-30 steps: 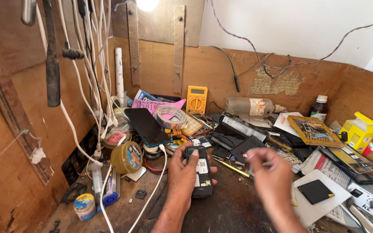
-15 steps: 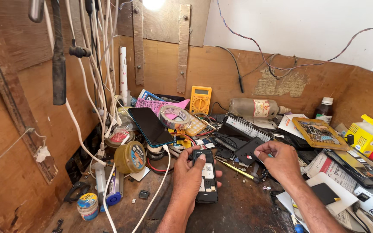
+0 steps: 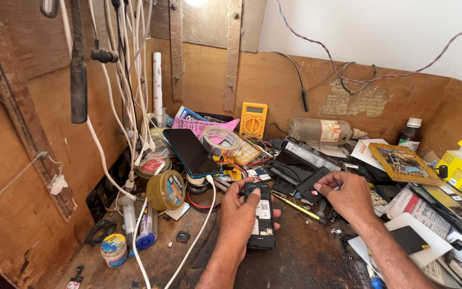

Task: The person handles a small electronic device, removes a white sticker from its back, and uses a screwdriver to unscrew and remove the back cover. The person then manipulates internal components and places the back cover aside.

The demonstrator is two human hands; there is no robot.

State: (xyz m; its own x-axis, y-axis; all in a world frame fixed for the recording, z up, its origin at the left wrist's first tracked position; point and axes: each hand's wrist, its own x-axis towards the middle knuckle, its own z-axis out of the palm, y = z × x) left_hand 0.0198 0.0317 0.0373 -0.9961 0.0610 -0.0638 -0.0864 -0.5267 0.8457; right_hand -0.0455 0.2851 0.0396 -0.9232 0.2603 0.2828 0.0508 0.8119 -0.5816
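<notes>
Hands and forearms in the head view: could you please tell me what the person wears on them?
Nothing shows on them. The left hand and right hand are bare, with no gloves, and I see no rings or watch. Both forearms are uncovered to the frame's lower edge, with no sleeves in view.

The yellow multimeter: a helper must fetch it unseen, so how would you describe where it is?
Look along the wooden back wall of the cluttered bench. The yellow multimeter leans upright against it, just right of the roll of clear tape and left of the lying bottle. Only it has a round dial under a small grey screen.
</notes>
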